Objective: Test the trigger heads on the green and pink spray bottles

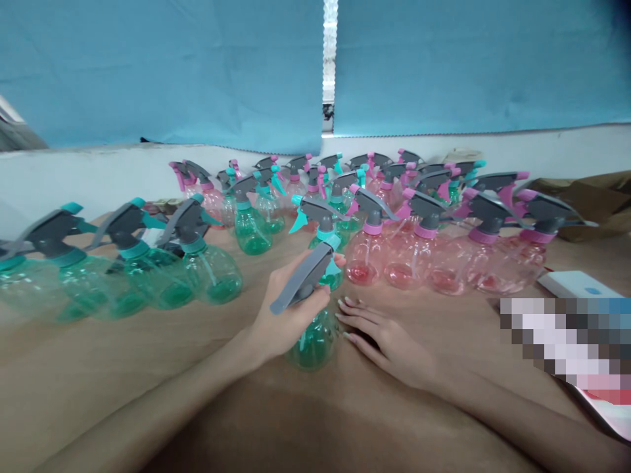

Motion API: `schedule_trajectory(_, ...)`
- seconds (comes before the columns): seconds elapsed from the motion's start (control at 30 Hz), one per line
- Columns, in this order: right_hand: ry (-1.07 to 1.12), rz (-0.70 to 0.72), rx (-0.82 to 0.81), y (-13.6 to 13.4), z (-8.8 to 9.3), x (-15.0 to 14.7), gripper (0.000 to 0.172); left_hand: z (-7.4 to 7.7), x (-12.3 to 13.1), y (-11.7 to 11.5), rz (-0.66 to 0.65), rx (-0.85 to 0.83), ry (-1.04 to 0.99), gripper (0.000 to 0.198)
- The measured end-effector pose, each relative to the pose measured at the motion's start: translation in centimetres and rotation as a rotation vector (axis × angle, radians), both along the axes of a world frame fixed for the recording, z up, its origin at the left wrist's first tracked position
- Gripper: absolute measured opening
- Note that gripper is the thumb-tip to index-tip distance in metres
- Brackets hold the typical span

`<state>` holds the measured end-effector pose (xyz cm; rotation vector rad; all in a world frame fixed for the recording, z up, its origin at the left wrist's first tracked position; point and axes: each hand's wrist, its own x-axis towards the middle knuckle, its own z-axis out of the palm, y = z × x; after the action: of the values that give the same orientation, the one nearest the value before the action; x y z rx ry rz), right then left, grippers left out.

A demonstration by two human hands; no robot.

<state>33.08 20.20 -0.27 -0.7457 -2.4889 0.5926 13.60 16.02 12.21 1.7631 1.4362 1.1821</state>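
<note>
Left hand grasping green spray bottle on brown tabletop, right hand free, blue cloth behind.
Clock centered on held bottle: green spray bottle (311, 345) upright, near edge of middle; left hand (293, 295) has fingers wrapped round its neck below the grey trigger head. Right hand (389, 338) at 3, fingers loose, gripping nothing, fingertips just beside bottle, contact unclear. Brown tabletop (197, 394) smooth, wood-toned. Green bottle row (211, 276) at 10, pink bottle row (404, 266) at 2, mixed bottles (336, 192) at 12. White box (576, 286) toward 3, pixelated patch beside it. Back: pale wall (73, 177), blue cloth (162, 72) in two panels, gap at 12.
</note>
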Motion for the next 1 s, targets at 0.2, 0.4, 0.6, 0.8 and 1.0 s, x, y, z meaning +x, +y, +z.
schedule_trajectory(0.2, -0.008, 0.005, -0.012, 0.1, 0.1, 0.0, 0.037, -0.1, -0.1, -0.1, 0.006, -0.03, 0.016, 0.036)
schedule_trajectory(0.4, -0.019, 0.003, -0.015, 0.1, 0.2, 0.1, 0.038, -0.3, -0.5, -0.1, 0.0, -0.007, 0.049, 0.027)
schedule_trajectory(0.6, -0.02, 0.005, -0.016, 0.1, 0.2, 0.0, 0.037, 0.3, -0.5, -0.1, -0.008, 0.049, 0.087, 0.017)
schedule_trajectory(0.8, 0.019, 0.032, 0.015, 0.2, 0.1, 0.0, 0.037, 0.2, -0.4, -0.7, -0.028, 0.054, 0.065, 0.013)
schedule_trajectory(1.0, 0.018, 0.039, 0.018, 0.1, 0.4, -0.1, 0.038, -0.6, 0.5, -1.4, 0.004, -0.034, 0.018, 0.024)
